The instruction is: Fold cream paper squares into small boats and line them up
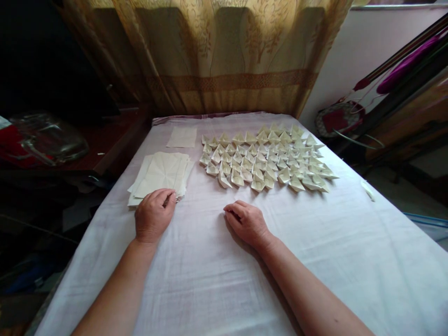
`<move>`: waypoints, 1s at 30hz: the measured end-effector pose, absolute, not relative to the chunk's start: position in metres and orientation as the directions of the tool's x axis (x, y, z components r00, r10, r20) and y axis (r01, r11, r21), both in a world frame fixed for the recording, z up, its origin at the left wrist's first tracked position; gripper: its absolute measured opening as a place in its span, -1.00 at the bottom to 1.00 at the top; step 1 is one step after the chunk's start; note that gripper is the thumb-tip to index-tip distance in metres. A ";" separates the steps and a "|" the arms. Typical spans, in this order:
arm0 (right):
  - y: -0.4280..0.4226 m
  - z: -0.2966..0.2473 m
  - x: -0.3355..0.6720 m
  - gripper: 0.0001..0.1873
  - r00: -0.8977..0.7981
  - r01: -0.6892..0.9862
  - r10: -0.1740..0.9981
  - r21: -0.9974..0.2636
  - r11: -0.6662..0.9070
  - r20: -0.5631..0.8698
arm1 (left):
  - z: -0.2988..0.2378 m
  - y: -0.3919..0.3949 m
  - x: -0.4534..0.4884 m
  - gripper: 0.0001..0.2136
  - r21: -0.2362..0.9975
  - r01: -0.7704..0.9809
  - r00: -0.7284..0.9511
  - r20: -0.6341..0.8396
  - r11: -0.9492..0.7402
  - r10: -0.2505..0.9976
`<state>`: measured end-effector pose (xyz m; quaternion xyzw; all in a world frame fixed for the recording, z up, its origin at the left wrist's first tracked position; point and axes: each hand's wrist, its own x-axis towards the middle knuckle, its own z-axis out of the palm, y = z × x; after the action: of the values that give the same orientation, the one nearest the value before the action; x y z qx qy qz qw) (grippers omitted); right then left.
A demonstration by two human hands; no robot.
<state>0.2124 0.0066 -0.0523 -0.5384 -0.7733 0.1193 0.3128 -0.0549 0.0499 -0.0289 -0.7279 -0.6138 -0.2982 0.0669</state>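
At the near edge of a stack of pale paper sheets (163, 168), the person's left hand (155, 214) rests with its fingers curled under and the thumb drawn in beside them; whether it pinches a sheet cannot be told. Well apart from it, the right hand (247, 223) lies over the white cloth (203, 275), its fingers bent inward and the thumb and forefinger together at the tips. Crease lines cross the stack's top sheet, and the sheets beneath poke out unevenly. Just beyond the stack, a single sheet (182, 137) lies flat. Past the right hand, many folded paper boats (258, 183) stand close together in rows on the cloth-covered worktop. Near the right edge is a small whitish piece (367, 191). Behind the worktop hangs a patterned golden curtain (224, 70); off to the left is a clear glass vessel (54, 140).
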 end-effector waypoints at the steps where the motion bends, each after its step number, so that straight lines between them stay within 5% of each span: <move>1: 0.007 -0.053 0.213 -0.83 -0.226 0.757 0.905 -0.519 0.397 0.361 | -0.029 0.050 -0.055 -0.71 0.301 0.929 0.036 0.510 -0.218 0.859; 10: 0.007 -0.054 0.213 -0.84 -0.233 0.760 0.900 -0.508 0.406 0.370 | -0.025 0.053 -0.059 -0.83 0.739 0.672 -0.360 0.271 0.047 0.893; 17: 0.007 -0.054 0.214 -0.84 -0.234 0.754 0.899 -0.515 0.408 0.370 | -0.030 0.065 -0.067 -0.75 0.907 0.422 -0.412 0.200 -0.009 0.889; 23: 0.007 -0.056 0.214 -0.81 -0.209 0.737 0.885 -0.528 0.422 0.416 | -0.021 0.057 -0.063 -0.82 0.894 0.415 -0.439 0.361 -0.171 0.823; 26: 0.007 -0.056 0.214 -0.63 -0.134 0.732 0.837 -0.516 0.445 0.531 | -0.019 0.042 -0.049 -0.87 0.700 0.638 -0.212 0.559 -0.319 0.802; 30: 0.007 -0.049 0.216 -0.43 -0.093 0.838 0.685 -0.315 0.446 0.723 | -0.021 0.023 -0.022 -0.91 0.619 0.646 0.114 0.500 -0.446 0.859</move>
<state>0.2157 0.0067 -0.0489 -0.5188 -0.7338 -0.0889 0.4295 -0.0221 0.0235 -0.0206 -0.7358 -0.5112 -0.4264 -0.1247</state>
